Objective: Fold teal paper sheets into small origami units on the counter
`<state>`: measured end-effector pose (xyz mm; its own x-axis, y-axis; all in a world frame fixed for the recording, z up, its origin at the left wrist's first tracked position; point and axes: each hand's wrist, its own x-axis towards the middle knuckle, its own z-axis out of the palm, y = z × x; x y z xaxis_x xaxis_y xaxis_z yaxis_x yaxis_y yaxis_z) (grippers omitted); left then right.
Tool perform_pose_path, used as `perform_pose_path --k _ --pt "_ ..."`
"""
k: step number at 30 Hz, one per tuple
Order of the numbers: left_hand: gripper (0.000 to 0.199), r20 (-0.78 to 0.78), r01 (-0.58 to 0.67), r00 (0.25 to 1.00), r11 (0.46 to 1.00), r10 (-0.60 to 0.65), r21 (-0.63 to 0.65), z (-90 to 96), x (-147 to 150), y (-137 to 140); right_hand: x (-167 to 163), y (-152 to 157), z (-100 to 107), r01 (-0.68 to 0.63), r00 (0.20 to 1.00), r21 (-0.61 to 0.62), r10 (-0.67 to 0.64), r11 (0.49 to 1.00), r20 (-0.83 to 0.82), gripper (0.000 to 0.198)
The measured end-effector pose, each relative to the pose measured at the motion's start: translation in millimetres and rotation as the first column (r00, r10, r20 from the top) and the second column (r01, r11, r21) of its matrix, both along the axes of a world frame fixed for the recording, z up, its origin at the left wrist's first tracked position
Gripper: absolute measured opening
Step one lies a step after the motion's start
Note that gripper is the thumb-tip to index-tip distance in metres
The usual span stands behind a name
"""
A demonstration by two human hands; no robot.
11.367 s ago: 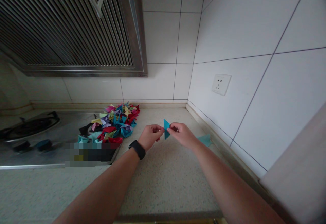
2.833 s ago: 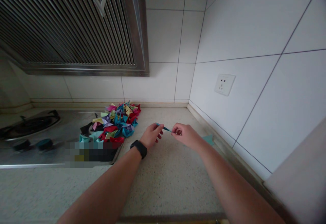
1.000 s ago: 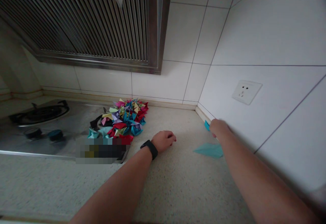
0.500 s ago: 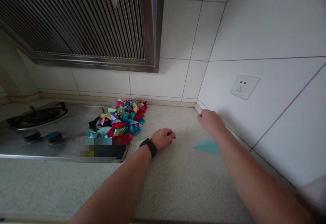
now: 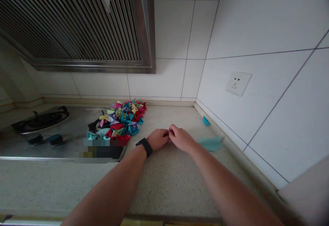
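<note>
My left hand (image 5: 157,139), with a black watch on its wrist, is closed over the middle of the counter. Against its fingertips, my right hand (image 5: 180,138) is closed in a pinch. Anything between the fingers is too small or hidden to make out. A light teal sheet of paper (image 5: 211,144) lies flat just right of my right hand, partly behind the forearm. Farther back, near the right wall, is a small blue folded paper piece (image 5: 206,120). Left of my left hand, many colourful folded paper pieces (image 5: 125,118) form a heap across the counter and the stove's edge.
A steel gas stove (image 5: 74,123) is set into the speckled counter (image 5: 164,191) on the left, with a black burner (image 5: 41,118) and knobs. Overhead hangs a range hood (image 5: 84,23). A tiled wall with a socket (image 5: 239,83) bounds the right side.
My right hand has come from beside the right wall to meet my left hand. The small blue folded piece now shows near where it was. The view has shifted slightly.
</note>
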<state>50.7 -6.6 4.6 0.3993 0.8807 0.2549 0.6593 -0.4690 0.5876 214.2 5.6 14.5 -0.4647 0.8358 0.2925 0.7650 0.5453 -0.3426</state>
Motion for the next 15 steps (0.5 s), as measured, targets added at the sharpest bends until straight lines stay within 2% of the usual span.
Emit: perform_pose_path --k 3,5,8,10,12,15 --pt "0.025 -0.095 0.037 0.995 0.998 -0.032 0.048 4.1 -1 -3 3 -7 4 0.008 0.998 0.038 -0.011 0.999 0.061 0.018" --pt "0.022 -0.196 0.020 0.981 0.995 0.000 0.101 10.4 -9 -4 4 -10 5 0.002 0.996 0.038 -0.005 0.999 0.085 0.018" --pt "0.020 -0.286 -0.128 0.936 0.956 0.204 0.264 23.9 -37 -3 5 -10 4 -0.026 0.996 0.041 0.022 0.999 0.090 0.019" --pt "0.021 -0.249 -0.345 0.854 0.856 0.457 0.386 31.5 -61 -3 6 -8 3 -0.043 0.996 0.039 0.039 0.998 0.082 0.020" --pt "0.029 -0.219 -0.532 0.722 0.729 0.657 0.431 34.3 -84 -3 8 -8 2 -0.056 0.996 0.041 0.053 0.998 0.069 0.020" --pt "0.035 -0.224 -0.670 0.594 0.629 0.773 0.393 30.0 -111 -7 11 -10 3 -0.066 0.997 0.058 0.064 0.996 0.047 0.020"
